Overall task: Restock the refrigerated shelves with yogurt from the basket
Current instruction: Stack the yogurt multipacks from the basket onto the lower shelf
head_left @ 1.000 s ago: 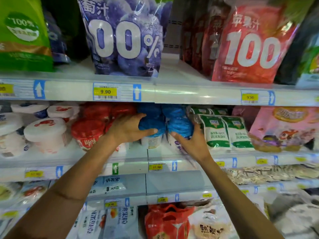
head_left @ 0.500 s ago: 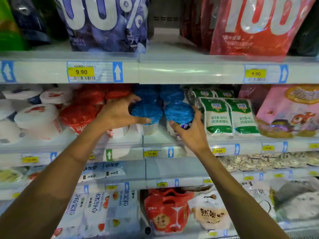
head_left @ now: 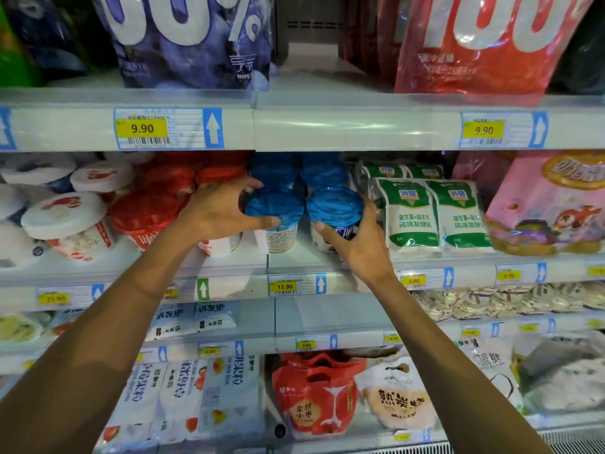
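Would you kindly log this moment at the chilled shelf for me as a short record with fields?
left grip: curled round left blue-lidded yogurt cup
right grip: curled round right blue-lidded yogurt cup
cups: side by side at front of middle shelf
neighbours: red-lidded cups to the left, green pouches to the right
price tag: 11.90

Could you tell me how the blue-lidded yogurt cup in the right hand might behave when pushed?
The blue-lidded white plastic yogurt cup tapers to a narrower base, so it may tip if pushed at the lid. Held in the grip of the right hand, it looks rigid.
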